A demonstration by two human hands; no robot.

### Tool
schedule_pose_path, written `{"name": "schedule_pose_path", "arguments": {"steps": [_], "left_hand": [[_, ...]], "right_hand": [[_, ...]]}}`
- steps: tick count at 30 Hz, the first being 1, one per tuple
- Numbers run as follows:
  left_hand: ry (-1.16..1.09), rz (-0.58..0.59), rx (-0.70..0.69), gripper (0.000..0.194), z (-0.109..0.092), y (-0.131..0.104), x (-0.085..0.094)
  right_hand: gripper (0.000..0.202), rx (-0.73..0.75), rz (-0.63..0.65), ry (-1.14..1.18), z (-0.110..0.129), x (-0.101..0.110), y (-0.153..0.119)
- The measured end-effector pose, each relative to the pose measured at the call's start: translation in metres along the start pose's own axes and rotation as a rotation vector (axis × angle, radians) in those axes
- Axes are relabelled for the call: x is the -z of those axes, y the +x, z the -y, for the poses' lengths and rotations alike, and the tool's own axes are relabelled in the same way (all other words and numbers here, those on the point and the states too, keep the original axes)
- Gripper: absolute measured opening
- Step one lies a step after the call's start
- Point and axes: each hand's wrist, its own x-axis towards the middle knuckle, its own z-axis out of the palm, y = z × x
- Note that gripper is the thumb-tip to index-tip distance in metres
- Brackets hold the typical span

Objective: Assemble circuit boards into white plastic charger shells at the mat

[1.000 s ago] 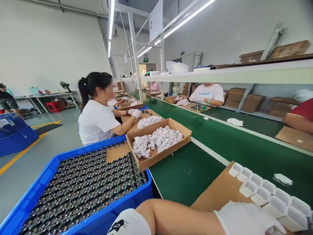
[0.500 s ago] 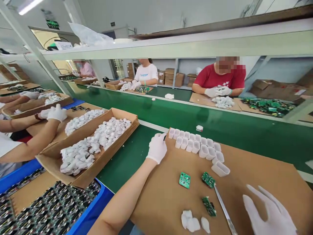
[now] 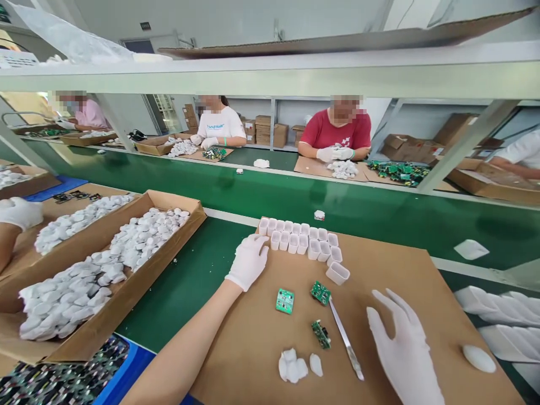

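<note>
My left hand (image 3: 248,262), in a white glove, rests at the cardboard's left edge beside the rows of white plastic cups (image 3: 302,244); its fingers are bent together, and whether they hold anything is hidden. Over the right part of the cardboard (image 3: 379,264), my right hand (image 3: 403,346) is gloved, with fingers spread and nothing in it. Between the hands lie a green circuit board (image 3: 285,301), a second board (image 3: 320,292) touching the tip of metal tweezers (image 3: 346,337), and a third board (image 3: 321,334) nearer me. White pads (image 3: 292,367) lie at the front.
A cardboard box (image 3: 169,247) of white pieces stands left, above a blue bin (image 3: 126,371) of boards. White stacked trays (image 3: 502,315) and a white oval object (image 3: 479,358) are at right. Several people work across the green conveyor (image 3: 287,197).
The view has swung right, bringing the stacked trays and white oval object into sight. My left hand's fingers look more bent; my right hand remains spread above the cardboard.
</note>
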Motion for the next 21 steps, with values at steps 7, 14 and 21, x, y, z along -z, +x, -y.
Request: {"name": "schedule_pose_path", "arguments": {"steps": [7, 14, 21], "left_hand": [[0.021, 0.069, -0.133, 0.031, -0.011, -0.003, 0.0], [0.019, 0.05, -0.106, 0.024, -0.01, -0.002, -0.004], [0.036, 0.01, -0.113, 0.014, -0.005, 0.008, -0.013]], "right_hand": [[0.046, 0.011, 0.026, 0.002, 0.004, -0.002, -0.002], [0.044, -0.041, 0.062, -0.002, 0.01, 0.0, -0.003], [0.043, -0.051, 0.067, 0.007, 0.008, 0.001, -0.004]]}}
